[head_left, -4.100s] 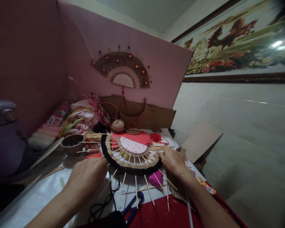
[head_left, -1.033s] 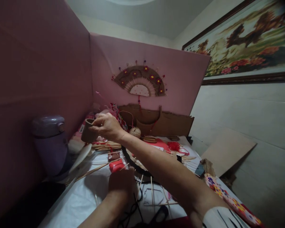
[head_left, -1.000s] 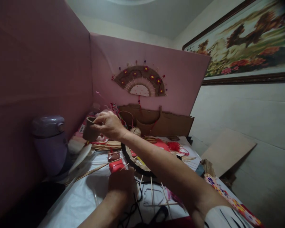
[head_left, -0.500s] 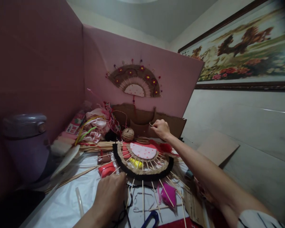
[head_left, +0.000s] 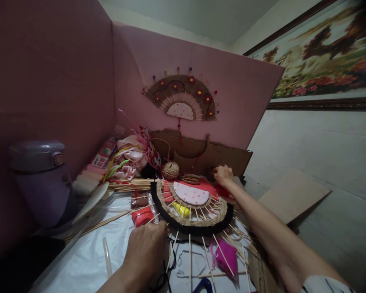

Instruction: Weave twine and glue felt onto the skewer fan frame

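Note:
A half-round fan of thin wooden sticks lies before me, with a black outer band, a braided twine band and a pink dotted centre. My left hand is closed at its lower left, beside the stick ends; its fingertips are hidden, and black yarn trails below it. My right hand reaches behind the fan's right side, fingers pinched on a small brown round piece, partly hidden and hard to make out against the cardboard. Flat brown rings and a ball of twine sit to its left.
A finished fan hangs on the pink board. Brown cardboard stands behind the table. At left are a purple bottle, sticks and pink fabric. A magenta packet and blue-handled tool lie in front.
My right hand has come down from in front of the cardboard to behind the fan's right side, with the small round piece. The view has shifted; my left hand stays beside the fan.

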Demonstrator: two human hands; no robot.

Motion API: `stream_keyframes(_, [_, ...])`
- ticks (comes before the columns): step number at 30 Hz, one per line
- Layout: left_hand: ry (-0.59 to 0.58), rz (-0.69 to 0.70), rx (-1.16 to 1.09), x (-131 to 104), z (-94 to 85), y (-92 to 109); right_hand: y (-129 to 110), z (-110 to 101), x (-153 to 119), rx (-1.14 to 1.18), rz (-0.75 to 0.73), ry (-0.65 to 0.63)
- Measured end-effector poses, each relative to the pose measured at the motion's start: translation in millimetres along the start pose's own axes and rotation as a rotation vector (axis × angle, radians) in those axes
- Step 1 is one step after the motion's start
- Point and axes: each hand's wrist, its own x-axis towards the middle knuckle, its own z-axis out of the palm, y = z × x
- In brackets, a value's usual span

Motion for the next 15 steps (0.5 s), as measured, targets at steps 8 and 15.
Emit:
stream_keyframes(8, [0.029, -0.021, -0.042, -0.4, -3.2, 1.2, -17.9, -37.8, -23.2, 0.059, -0.087, 0.044])
stream_keyframes(15, [0.057, -0.015, 0.021, -2.2, -4.4, 0.3, -71.4, -97.9, -119.0, 0.23, -0.426, 0.038])
